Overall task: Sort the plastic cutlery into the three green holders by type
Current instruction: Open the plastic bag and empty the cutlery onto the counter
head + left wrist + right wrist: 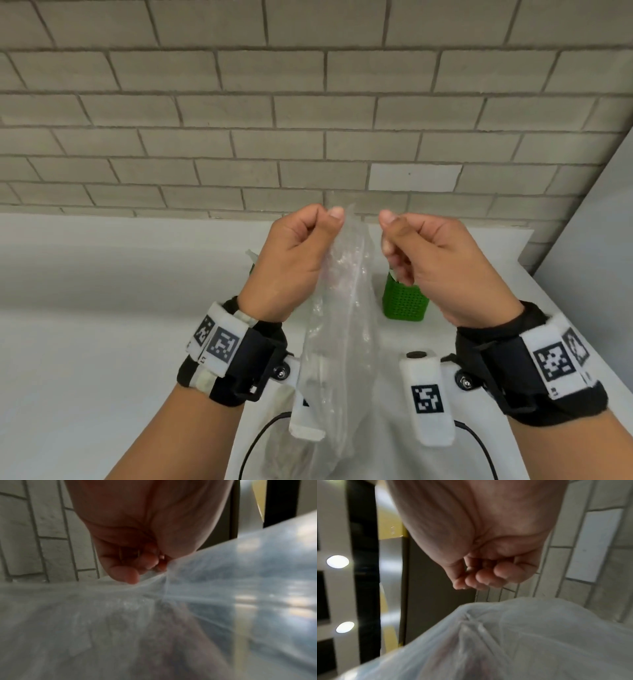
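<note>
A clear plastic bag point(337, 308) hangs in the air between the two raised hands, its top pulled up above the white tabletop point(102, 308) and its lower end drooping toward the near edge, where something dark shows dimly through the film; whether that is cutlery cannot be told. The left hand point(294, 260) is curled, thumb against forefinger, pinching the bag's top edge. The right hand point(431, 263) is curled the same way just beside it, thumb up; from the head view it seems to pinch the film, but the right wrist view shows its fingers point(486, 577) bunched with the bag point(522, 635) lying below them, so its hold cannot be made out. The left wrist view shows the film point(188, 601) gathered into creases right at the left fingertips point(125, 574). One green holder point(406, 301) stands on the tabletop toward the far right edge, half hidden behind the right hand. A grey brick wall point(308, 102) rises behind the tabletop.
</note>
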The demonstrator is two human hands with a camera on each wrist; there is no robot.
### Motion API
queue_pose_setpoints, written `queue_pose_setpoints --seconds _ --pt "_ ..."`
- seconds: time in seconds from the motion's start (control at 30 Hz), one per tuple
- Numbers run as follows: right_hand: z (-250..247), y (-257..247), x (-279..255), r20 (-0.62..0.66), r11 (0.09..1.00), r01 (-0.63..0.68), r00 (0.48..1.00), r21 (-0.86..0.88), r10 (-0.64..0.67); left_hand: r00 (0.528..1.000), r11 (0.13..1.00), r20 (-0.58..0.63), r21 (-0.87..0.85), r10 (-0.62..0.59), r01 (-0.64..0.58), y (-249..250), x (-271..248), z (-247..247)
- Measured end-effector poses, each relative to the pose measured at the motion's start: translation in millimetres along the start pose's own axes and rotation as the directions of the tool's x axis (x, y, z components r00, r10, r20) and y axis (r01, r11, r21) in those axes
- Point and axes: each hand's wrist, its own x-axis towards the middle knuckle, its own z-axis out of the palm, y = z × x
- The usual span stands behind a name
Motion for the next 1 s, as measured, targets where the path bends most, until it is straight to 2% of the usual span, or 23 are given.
queue_pose_setpoints --seconds 0.1,0.17,0.27,0.47,0.7,0.8,0.87,0.93,1.0 --pt "10 -12 -3 0.123 0.96 0.062 0.992 -0.272 -0.03 0.997 0.999 0.067 0.011 0.031 -0.032 4 -1 10" --pt "13 -13 -1 0.171 0.957 0.031 0.985 -0.288 0.02 0.997 0.998 0.072 -0.061 -0.018 0.022 3 -2 14" --pt "11 -10 1 0.233 0.985 -0.065 0.967 -0.163 0.103 0.994 0.988 0.078 -0.134 -0.07 0.08 -3 -4 13" --pt "12 -2 5 0.179 0.973 -0.189 0.97 0.136 0.163 0.986 0.973 0.121 -0.188 -0.114 0.136 -7 -3 6" --pt "10 9 6 0.179 0.908 -0.133 0.982 0.397 0.065 0.99 0.978 0.072 -0.162 -0.123 0.133 -8 -2 -6" --pt "16 12 5 0.152 0.88 -0.126 0.987 0.458 0.062 0.992 0.989 0.061 -0.091 -0.111 0.117 -9 -1 -11" --pt "21 14 5 0.119 0.874 -0.109 0.991 0.474 0.059 0.997 0.997 0.041 0.05 -0.066 0.064 -10 -1 -14" --pt "24 15 5 0.089 0.906 -0.065 0.996 0.418 0.03 1.0 0.976 -0.01 0.219 0.02 -0.018 -5 -1 -21" --pt "29 15 6 0.056 0.941 -0.023 0.998 0.337 0.004 0.996 0.955 -0.018 0.285 0.086 -0.077 6 -3 -30"
